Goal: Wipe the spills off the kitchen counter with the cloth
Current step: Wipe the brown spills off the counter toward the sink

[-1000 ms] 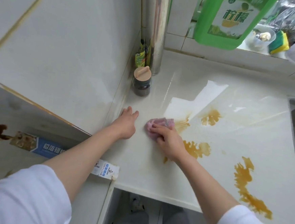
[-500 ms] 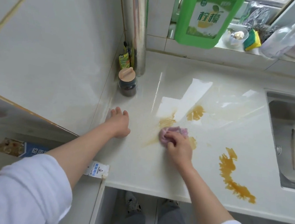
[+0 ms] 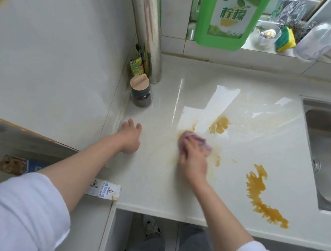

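A: Where is the cloth?

B: The pink cloth lies bunched on the white bench, under the right hand. It sits over a thin yellow-brown smear, just in front of a bright window reflection on the bench top.

A: And how does that hand hold it?

B: The right hand presses down on the cloth with its fingers curled over the near part, grasping it. The hand is blurred, so the fingertips cannot be made out one by one.

A: The other hand?

B: The left hand rests flat on the bench near the tiled wall, fingers straight and spread, grasping nothing. It is apart from the cloth.

A: What spills show?

B: A small orange patch lies just beyond the cloth, towards the sink. A long orange streak lies well to the right, running to the front edge of the bench, near the steel sink.

A: Anything else?

B: A dark jar with a wooden lid stands in the corner beside a metal pipe. On the sill behind stand a green detergent bottle and a yellow-green sponge.
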A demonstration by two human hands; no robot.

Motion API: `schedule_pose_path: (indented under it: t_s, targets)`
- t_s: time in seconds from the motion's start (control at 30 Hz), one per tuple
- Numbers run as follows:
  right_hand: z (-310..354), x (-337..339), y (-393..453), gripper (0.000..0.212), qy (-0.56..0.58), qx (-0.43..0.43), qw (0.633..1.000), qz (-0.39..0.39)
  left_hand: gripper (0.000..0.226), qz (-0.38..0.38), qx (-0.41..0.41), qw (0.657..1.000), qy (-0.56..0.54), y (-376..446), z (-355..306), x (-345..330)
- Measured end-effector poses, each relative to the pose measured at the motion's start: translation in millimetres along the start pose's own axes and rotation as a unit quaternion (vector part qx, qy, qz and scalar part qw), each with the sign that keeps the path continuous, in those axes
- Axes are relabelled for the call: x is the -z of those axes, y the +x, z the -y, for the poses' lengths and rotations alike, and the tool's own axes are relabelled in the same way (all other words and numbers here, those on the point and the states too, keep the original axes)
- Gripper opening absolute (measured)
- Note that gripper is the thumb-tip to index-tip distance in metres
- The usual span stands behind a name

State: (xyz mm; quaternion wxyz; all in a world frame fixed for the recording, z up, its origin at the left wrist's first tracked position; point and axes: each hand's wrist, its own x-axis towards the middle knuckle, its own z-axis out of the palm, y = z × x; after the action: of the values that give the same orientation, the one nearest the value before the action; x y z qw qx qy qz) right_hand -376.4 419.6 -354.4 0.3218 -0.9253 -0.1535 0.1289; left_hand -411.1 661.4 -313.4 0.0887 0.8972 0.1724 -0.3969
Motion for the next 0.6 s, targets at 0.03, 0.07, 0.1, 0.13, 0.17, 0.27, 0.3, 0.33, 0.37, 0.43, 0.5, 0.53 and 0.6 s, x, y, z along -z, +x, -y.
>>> schedule_pose_path:
  t_s: [0.03,0.07,0.1,0.13,0.17,0.27,0.3,0.33,0.37,0.43,0.5,0.53,0.6]
  targets:
    - [11.5,-11.4,-13.9,0.044,0.003,0.074,0.995,0.063,0.07,0.004,0.0,1.0,0.001,0.4,0.6,0.4]
    - [18.6,-17.9,-33.1,0.045,-0.001,0.154,0.978,0.142,0.072,0.006,-0.003,1.0,0.001,1.2,1.2,0.8]
    - [20.8,-17.5,-52.9,0.044,-0.008,0.221,0.949,0.224,0.074,0.006,-0.006,1.0,0.004,1.2,1.4,1.6]
    - [13.9,-10.7,-65.3,0.04,-0.013,0.261,0.923,0.284,0.075,0.006,-0.007,1.0,0.006,1.0,1.0,2.4]
    - [1.6,1.2,-66.1,0.035,-0.009,0.264,0.915,0.306,0.074,0.007,-0.008,1.0,0.008,0.4,0.5,3.5]
    - [-35.5,44.0,-23.5,0.025,0.005,0.102,0.976,0.191,0.07,0.003,-0.006,1.0,0.016,-1.5,-0.6,3.6]
    - [-42.4,53.0,-3.6,0.029,-0.001,0.055,0.992,0.11,0.069,0.002,-0.006,1.0,0.019,-1.7,-0.4,3.3]
    - [-40.9,56.3,11.4,0.031,-0.022,0.024,0.998,0.046,0.068,0.003,-0.006,1.0,0.018,-1.7,-0.3,2.2]
    - [-32.8,51.6,21.2,0.029,-0.052,0.011,0.999,0.0,0.068,0.005,-0.004,1.0,0.017,-1.3,-1.1,1.8]
    - [-3.5,26.5,21.4,0.023,-0.092,0.021,0.995,-0.02,0.067,0.009,0.001,1.0,0.019,-0.8,-1.2,2.1]
    - [19.3,-0.7,-2.2,0.026,-0.098,0.071,0.991,0.055,0.066,0.012,0.005,1.0,0.022,-0.1,-2.5,4.2]
    - [23.5,-9.3,-20.5,0.026,-0.094,0.126,0.981,0.113,0.066,0.012,0.005,1.0,0.024,0.4,-2.7,5.5]
    - [16.0,-7.4,-54.5,0.023,-0.08,0.235,0.949,0.194,0.065,0.013,0.007,1.0,0.019,0.5,-3.1,6.3]
